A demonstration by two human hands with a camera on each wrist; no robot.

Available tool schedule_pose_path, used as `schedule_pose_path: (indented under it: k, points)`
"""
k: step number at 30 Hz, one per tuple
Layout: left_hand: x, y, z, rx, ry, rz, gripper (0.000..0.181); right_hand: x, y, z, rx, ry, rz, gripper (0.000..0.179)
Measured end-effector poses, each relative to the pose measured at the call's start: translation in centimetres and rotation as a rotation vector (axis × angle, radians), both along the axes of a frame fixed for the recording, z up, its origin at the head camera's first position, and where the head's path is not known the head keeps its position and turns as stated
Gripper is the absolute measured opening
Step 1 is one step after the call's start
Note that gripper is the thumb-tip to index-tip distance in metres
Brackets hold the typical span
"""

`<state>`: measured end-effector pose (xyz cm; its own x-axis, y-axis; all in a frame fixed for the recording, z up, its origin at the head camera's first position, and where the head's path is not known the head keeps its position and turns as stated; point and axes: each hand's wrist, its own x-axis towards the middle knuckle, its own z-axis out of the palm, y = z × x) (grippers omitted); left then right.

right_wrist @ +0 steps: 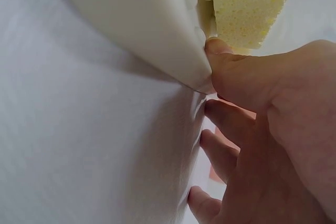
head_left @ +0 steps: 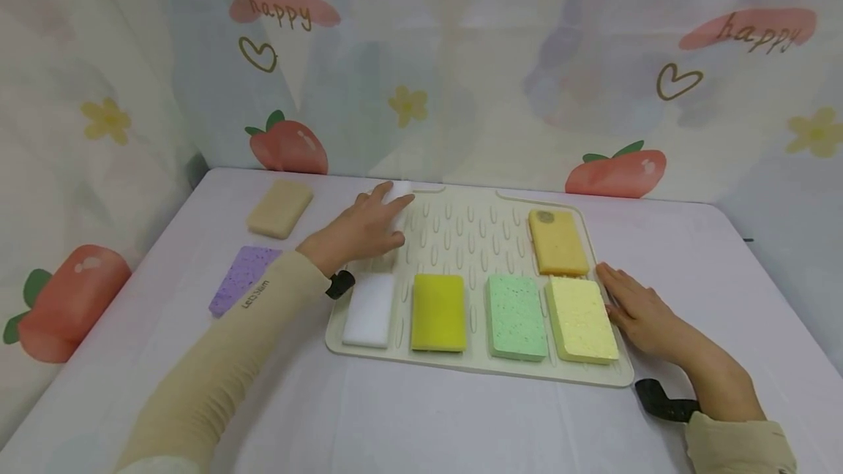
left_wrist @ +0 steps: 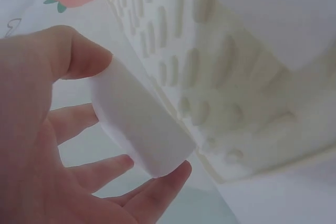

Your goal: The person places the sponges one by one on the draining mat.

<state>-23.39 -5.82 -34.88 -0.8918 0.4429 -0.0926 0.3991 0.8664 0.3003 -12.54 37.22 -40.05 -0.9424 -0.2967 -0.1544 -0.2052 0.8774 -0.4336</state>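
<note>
**Far white block [left_wrist: 142, 121]: prob. light, soft**

Your L hand [head_left: 362, 231] pinches it at far-L corner of the mat [head_left: 470, 368]; likely squishy foam, so grip sides gently. Your R hand [head_left: 644, 315], fingers loosely extended, rests by the R edge.

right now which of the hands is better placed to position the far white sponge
Probably the left hand: it grips that white sponge, while the right hand rests at the opposite edge of the textured mat.
</note>
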Motion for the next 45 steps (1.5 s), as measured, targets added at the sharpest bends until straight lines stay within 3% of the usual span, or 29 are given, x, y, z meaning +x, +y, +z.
schedule_pose_path:
  k: [12,20,26,31,45]
  points:
    - [0.1,1.9,0.4,0.012,-0.01,-0.036,0.066,0.0,0.0,0.0,0.007,-0.004,0.0,0.066]
    - [0.2,2.9,0.8,0.003,-0.076,-0.054,0.068,-0.1,0.1,0.2,0.007,-0.007,-0.001,0.066]
    - [0.4,3.8,1.1,-0.023,-0.067,-0.085,0.066,-0.1,0.2,0.2,0.0,-0.006,0.003,0.067]
    - [0.6,4.8,1.0,-0.023,-0.052,-0.118,0.065,-0.1,0.1,0.2,0.008,-0.006,-0.001,0.067]
    - [0.7,7.4,0.6,0.0,-0.138,-0.143,0.073,-0.1,0.2,0.2,0.007,-0.008,0.002,0.067]
